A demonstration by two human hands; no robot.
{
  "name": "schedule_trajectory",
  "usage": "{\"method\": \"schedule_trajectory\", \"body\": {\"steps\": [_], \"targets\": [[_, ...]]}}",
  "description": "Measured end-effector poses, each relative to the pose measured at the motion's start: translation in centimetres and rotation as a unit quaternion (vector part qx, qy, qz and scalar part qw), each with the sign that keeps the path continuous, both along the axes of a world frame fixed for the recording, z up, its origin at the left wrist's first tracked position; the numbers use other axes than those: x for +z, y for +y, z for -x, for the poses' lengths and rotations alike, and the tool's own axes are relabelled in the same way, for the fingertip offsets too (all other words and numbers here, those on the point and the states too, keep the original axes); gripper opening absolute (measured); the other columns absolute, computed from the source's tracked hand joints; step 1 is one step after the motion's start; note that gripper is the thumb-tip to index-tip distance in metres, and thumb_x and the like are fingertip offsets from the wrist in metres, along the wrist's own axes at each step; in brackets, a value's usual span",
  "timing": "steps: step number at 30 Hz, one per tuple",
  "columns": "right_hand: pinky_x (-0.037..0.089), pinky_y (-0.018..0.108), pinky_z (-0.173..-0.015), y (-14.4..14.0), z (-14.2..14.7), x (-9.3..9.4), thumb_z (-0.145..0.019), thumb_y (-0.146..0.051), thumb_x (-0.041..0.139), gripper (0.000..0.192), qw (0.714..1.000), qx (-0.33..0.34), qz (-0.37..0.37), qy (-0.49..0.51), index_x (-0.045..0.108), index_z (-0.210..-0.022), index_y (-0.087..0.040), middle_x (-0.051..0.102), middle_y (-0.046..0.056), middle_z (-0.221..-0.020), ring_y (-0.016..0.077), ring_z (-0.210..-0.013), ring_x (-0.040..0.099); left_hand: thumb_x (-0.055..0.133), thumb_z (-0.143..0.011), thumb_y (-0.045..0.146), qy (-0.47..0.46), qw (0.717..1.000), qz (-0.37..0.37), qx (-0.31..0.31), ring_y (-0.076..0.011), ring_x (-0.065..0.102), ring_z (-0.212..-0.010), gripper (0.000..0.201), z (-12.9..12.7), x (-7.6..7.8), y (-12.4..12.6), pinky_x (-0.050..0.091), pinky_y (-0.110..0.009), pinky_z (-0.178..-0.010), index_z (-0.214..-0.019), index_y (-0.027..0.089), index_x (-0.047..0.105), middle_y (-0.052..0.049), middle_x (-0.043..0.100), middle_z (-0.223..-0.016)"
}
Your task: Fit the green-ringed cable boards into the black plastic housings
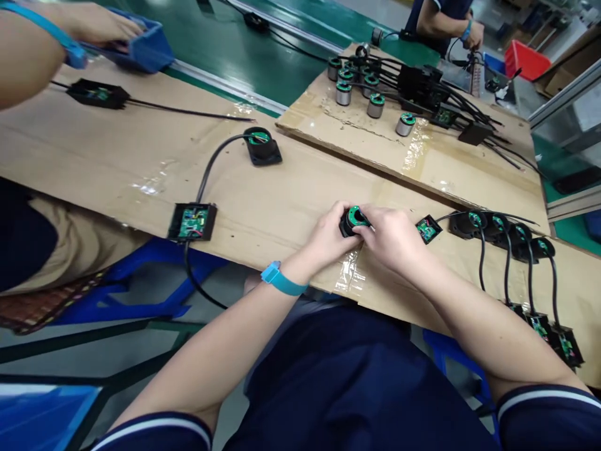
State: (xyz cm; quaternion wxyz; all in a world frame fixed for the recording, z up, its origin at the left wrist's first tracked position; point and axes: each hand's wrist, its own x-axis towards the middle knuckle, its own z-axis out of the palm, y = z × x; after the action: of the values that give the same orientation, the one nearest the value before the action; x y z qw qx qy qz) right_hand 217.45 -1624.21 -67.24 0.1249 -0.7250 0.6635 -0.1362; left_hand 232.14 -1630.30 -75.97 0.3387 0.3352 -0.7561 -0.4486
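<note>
**Both hands close on a small black housing at the near edge of the cardboard**

The round black housing [354, 220] with a green ring on top sits on the cardboard sheet [282, 188], right in front of the person. The left hand [328, 238] cups its left side, fingers curled around it; the right hand [392, 238] pinches its top edge from the right. It looks light and rigid, likely hard plastic, best gripped by the outer wall rather than the green insert, which may be delicate. A short lead seems to run from it to a small open circuit box [427, 228] just beside the right hand. Further right lies a row of similar cabled units [507, 232]. To the left lies another housing [261, 145], cabled to a circuit box [192, 221]. A co-worker's hand [94, 25] rests on a blue bin [145, 47].
</note>
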Motion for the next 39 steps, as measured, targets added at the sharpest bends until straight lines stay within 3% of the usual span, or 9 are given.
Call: {"method": "schedule_trajectory", "body": {"steps": [4,8,11,15,21,26,32,36,39], "targets": [[0.051,0.037,-0.099,0.1,1.0,0.2,-0.086,-0.017,0.067,0.040,0.997,0.031,-0.004,-0.071,0.066,-0.126,-0.021,0.072,0.006,-0.118,0.0233,-0.110,0.067,0.073,-0.075,0.024,0.010,1.000,0.007,-0.024,-0.0197,0.064,-0.103,0.046,-0.1,0.2,0.0,0.051,-0.032,-0.090,-0.116,0.020,0.053,-0.003,0.067,-0.111],[0.056,0.036,-0.082,0.9,3.1,1.6,-0.080,-0.011,0.066,0.072,0.993,0.013,-0.079,-0.091,0.045,-0.149,-0.018,0.075,0.006,-0.102,0.0193,-0.083,0.070,0.076,-0.074,0.025,0.019,0.999,0.015,-0.021,-0.0199,0.063,-0.104,0.046,-0.1,0.6,0.0,0.051,-0.033,-0.091,-0.114,0.020,0.053,-0.002,0.065,-0.111],[0.055,0.031,-0.072,1.4,3.7,2.6,-0.079,-0.008,0.061,0.081,0.989,0.010,-0.099,-0.109,0.035,-0.155,-0.017,0.075,0.006,-0.097,0.0165,-0.073,0.068,0.076,-0.074,0.025,0.009,1.000,0.021,-0.018,-0.0193,0.063,-0.103,0.046,-0.1,0.6,0.0,0.050,-0.032,-0.091,-0.114,0.020,0.053,-0.002,0.065,-0.109],[0.055,0.034,-0.078,0.8,2.5,2.3,-0.081,-0.017,0.066,0.070,0.992,0.025,-0.076,-0.102,0.045,-0.148,-0.015,0.075,0.008,-0.099,0.0178,-0.077,0.068,0.075,-0.075,0.026,0.012,0.999,0.015,-0.026,-0.0204,0.063,-0.102,0.047,-0.2,0.3,-0.1,0.051,-0.034,-0.090,-0.116,0.020,0.053,-0.003,0.065,-0.110],[0.050,0.038,-0.091,0.0,1.1,-0.2,-0.090,-0.024,0.064,0.034,0.997,0.040,0.029,-0.055,0.068,-0.124,-0.020,0.074,0.007,-0.108,0.0230,-0.097,0.067,0.072,-0.073,0.021,0.019,1.000,-0.001,-0.022,-0.0205,0.064,-0.101,0.047,-0.1,0.0,-0.2,0.051,-0.034,-0.088,-0.116,0.020,0.054,-0.002,0.067,-0.110],[0.052,0.042,-0.088,1.2,1.7,-2.0,-0.094,-0.028,0.060,0.037,0.993,0.030,0.099,-0.056,0.064,-0.130,-0.021,0.073,0.009,-0.113,0.0239,-0.092,0.063,0.073,-0.071,0.019,0.023,0.999,-0.018,-0.032,-0.0229,0.064,-0.106,0.049,-0.1,0.4,-0.1,0.051,-0.036,-0.091,-0.116,0.021,0.054,-0.004,0.067,-0.113],[0.052,0.049,-0.084,1.0,1.0,-2.0,-0.095,-0.028,0.057,0.034,0.992,0.005,0.116,0.054,0.067,-0.124,-0.014,0.074,0.015,-0.110,0.0294,-0.089,0.064,0.072,-0.070,0.020,0.028,0.999,-0.026,-0.027,-0.0245,0.064,-0.105,0.048,0.0,0.4,-0.3,0.051,-0.038,-0.091,-0.115,0.023,0.055,-0.003,0.067,-0.111],[0.056,0.043,-0.088,0.7,1.4,-2.1,-0.094,-0.024,0.059,0.034,0.990,0.079,0.114,-0.011,0.065,-0.126,-0.018,0.072,0.012,-0.118,0.0254,-0.097,0.067,0.071,-0.072,0.020,0.053,0.996,-0.034,-0.058,-0.0233,0.064,-0.108,0.045,0.0,0.5,-0.3,0.051,-0.037,-0.093,-0.114,0.023,0.055,-0.004,0.067,-0.115],[0.057,0.045,-0.091,1.1,1.2,-2.9,-0.093,-0.028,0.060,0.034,0.990,0.028,0.138,-0.012,0.066,-0.125,-0.018,0.073,0.013,-0.117,0.0271,-0.100,0.069,0.072,-0.072,0.020,0.045,0.997,-0.031,-0.051,-0.0235,0.064,-0.106,0.046,0.0,0.3,-0.2,0.051,-0.037,-0.092,-0.114,0.023,0.055,-0.004,0.067,-0.113]]}}
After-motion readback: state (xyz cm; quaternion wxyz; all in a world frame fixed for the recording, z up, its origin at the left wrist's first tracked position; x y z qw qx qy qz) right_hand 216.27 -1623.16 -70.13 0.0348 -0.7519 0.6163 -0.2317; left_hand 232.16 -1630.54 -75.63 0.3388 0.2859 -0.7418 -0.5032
